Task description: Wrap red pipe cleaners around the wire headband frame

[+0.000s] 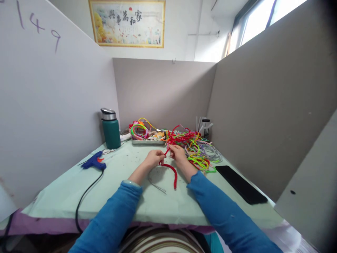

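Observation:
My left hand (153,158) and my right hand (177,153) meet over the middle of the pale green table (65,196), both pinched on a red pipe cleaner (166,150) between them. The pipe cleaner is wound onto a thin headband (172,171), whose right side is covered in red and curves down toward me. The bare metal side of the headband (155,183) arcs down on the left. Both arms wear blue sleeves.
A heap of coloured pipe cleaners (196,146) lies behind my right hand. A metal tray (147,142) with coloured headbands sits at the back. A green flask (111,129) and blue glue gun (93,162) are on the left, a black phone (240,183) on the right.

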`<state>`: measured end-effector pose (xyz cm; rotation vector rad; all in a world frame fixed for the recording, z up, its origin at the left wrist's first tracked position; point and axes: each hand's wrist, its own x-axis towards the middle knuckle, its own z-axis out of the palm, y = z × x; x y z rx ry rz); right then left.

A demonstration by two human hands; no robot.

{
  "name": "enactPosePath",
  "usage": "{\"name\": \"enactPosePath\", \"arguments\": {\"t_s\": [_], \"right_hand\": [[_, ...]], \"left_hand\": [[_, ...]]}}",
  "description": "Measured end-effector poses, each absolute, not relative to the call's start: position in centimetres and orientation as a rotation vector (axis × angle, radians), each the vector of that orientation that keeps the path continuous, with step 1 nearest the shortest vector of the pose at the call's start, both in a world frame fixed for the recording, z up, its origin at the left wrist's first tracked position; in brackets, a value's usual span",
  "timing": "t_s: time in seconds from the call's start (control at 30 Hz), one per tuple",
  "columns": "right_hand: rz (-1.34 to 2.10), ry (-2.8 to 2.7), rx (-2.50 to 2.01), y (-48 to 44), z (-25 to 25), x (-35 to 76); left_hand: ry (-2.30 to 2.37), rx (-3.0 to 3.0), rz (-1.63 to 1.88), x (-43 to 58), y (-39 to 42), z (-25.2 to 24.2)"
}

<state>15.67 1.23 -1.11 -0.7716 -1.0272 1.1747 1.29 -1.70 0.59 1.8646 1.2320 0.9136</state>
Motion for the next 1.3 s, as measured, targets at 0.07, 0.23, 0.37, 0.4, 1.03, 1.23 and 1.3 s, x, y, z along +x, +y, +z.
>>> {"name": "enactPosePath", "arguments": {"t_s": [0.07,0.23,0.37,0.4,1.03,1.23,1.3], "right_hand": [[1.222,-0.959,-0.732,1.6,-1.1,16.0],[1.259,-0.852,-0.688,2.1,-1.2,16.5],[1.231,-0.814,-0.692,2.3,-1.0,17.1],[1.241,-0.838,-0.693,2.2,-0.9,17.2],[1.529,-1.230,-0.711,0.9,-1.5,15.4],[1.479,-1.243,-0.731,1.0,-1.4,15.5],[1.479,-1.239,-0.740,1.0,-1.4,15.5]], "left_hand": [[1.150,1.773,0.861,1.2,-2.0,0.8],[0.976,1.695,0.753,0.9,-2.4,1.0],[0.900,1.689,0.635,0.6,-2.9,1.1],[0.898,1.694,0.615,0.5,-3.0,1.1],[0.938,1.365,0.877,0.5,-2.2,1.0],[0.876,1.390,0.880,0.5,-2.2,0.9],[0.916,1.434,0.901,0.5,-2.1,0.9]]}}
